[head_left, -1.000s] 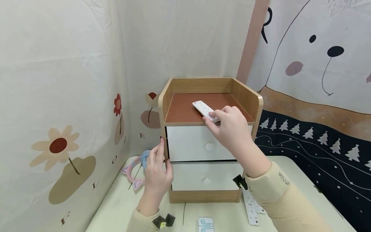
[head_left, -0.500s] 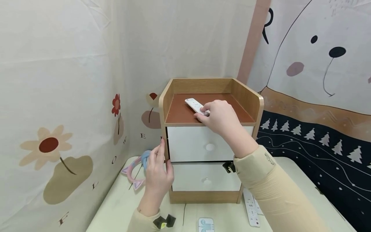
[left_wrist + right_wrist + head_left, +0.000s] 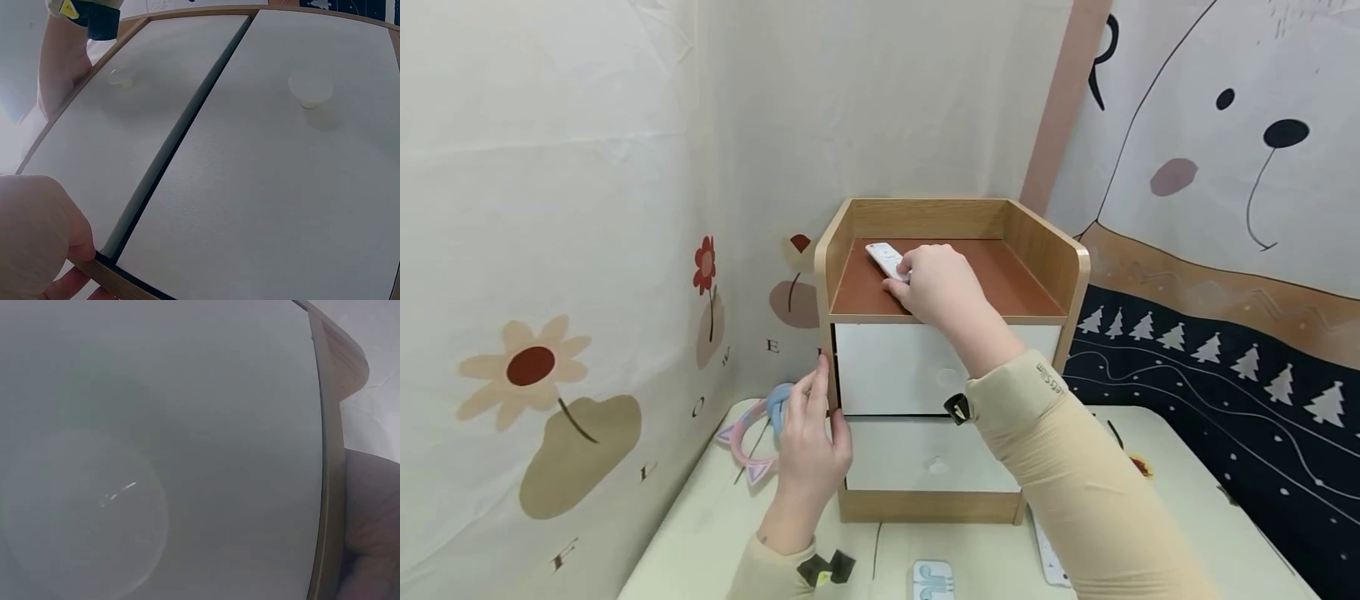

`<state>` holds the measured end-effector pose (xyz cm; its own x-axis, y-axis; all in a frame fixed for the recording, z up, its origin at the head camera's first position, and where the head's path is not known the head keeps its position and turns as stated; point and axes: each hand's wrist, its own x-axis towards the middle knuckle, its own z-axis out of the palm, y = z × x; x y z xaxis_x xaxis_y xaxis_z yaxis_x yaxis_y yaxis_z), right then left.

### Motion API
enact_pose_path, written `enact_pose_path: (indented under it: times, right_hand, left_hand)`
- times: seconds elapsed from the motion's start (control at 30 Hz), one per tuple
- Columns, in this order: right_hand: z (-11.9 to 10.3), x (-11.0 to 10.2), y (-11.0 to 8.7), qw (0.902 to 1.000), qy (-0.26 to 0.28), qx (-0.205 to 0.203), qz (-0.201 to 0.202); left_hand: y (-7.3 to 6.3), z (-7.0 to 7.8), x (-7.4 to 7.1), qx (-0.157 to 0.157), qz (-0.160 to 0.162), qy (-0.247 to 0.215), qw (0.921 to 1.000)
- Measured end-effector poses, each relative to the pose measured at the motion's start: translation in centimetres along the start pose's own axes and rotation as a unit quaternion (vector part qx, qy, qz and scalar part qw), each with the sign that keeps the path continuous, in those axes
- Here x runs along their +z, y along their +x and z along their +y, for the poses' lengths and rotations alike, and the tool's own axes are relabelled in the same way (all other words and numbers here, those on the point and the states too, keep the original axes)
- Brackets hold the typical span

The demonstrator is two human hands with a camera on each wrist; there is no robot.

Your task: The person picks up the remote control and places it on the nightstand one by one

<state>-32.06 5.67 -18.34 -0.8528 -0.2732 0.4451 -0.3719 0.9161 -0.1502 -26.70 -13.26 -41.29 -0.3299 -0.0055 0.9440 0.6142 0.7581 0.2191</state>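
My right hand pinches a white remote control between thumb and fingers, low over the brown top shelf of a small wooden cabinet, left of its middle. The near end of the remote is hidden by that hand. My left hand rests against the cabinet's left side, its fingers fairly straight and its thumb at the front edge. In the left wrist view, that thumb lies by the gap between the upper drawer and lower drawer. Both drawers are closed and have clear round knobs.
A raised wooden rim borders the shelf at back and sides. Left of the cabinet lies a pink-and-blue cat-ear headband. In front is a small white case with a blue print. A white power strip is partly behind the right sleeve.
My right hand has carried the remote control leftward and farther back over the top shelf. The left hand has stayed at the cabinet's side.
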Motion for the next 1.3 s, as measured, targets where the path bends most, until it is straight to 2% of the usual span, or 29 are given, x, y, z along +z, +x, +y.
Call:
enact_pose_path:
  times: [0.17, 0.37, 0.6, 0.83, 1.1, 1.3]
  right_hand:
    - [-1.0, 0.2, 0.8, 0.9996, -0.026, -0.006, -0.012]
    - [-0.6, 0.8, 1.7, 0.9993, -0.025, -0.010, -0.024]
    - [0.2, 1.3, 2.5, 0.9971, -0.008, -0.002, -0.075]
    - [0.3, 1.2, 2.5, 0.9932, -0.010, 0.006, -0.116]
    - [0.8, 0.8, 2.1, 0.9938, -0.007, 0.001, -0.111]
    - [1.1, 0.7, 1.4, 0.9959, 0.009, 0.021, -0.088]
  left_hand:
    - [0.0, 0.0, -0.2, -0.001, -0.003, 0.000, 1.0000]
    - [-0.2, 0.2, -0.1, -0.005, -0.005, -0.004, 1.0000]
    - [-0.1, 0.3, -0.2, -0.007, -0.012, -0.001, 0.9999]
    - [-0.2, 0.3, -0.2, -0.013, -0.017, 0.001, 0.9998]
    - [0.0, 0.5, 0.1, -0.015, -0.020, -0.004, 0.9997]
    - [-0.1, 0.7, 0.3, -0.012, -0.021, -0.004, 0.9997]
